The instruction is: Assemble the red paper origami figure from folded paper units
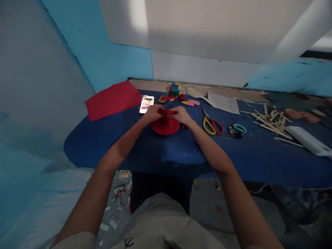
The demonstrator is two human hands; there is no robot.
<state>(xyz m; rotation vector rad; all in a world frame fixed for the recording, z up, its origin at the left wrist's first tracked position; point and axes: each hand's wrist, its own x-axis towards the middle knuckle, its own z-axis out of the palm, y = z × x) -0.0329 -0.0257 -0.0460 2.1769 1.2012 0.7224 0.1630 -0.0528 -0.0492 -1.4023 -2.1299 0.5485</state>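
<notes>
Wall (129, 61): blue, with pale panels behind the surface.
Surface (95, 145): dark blue, rounded at its left end.
Red sheet (114, 99): flat near the left end.
Phone (146, 105): lit, just beyond the left hand.
Left hand (153, 112): pinching the raised red band between the fingers.
Ridged red piece (166, 129): between both hands, above the middle of the surface; round and wide below, spiky in texture, with a narrower band on top, partly hidden by the hands.
Multicoloured piece (174, 89): beyond the hands, beside small red and yellow bits.
Right hand (182, 114): pinching the band from the other side with the fingers.
Pink-and-yellow piece (192, 102): just beyond the right hand.
Slotted cream tool (197, 94): slanting toward the white paper (223, 103).
Scissors (208, 118): near the right forearm, yellow and red handles.
Teal ring (239, 128): touching a dark cluster.
Pale sticks (272, 121): heaped loosely.
White tool (308, 140): lying at far right.
</notes>
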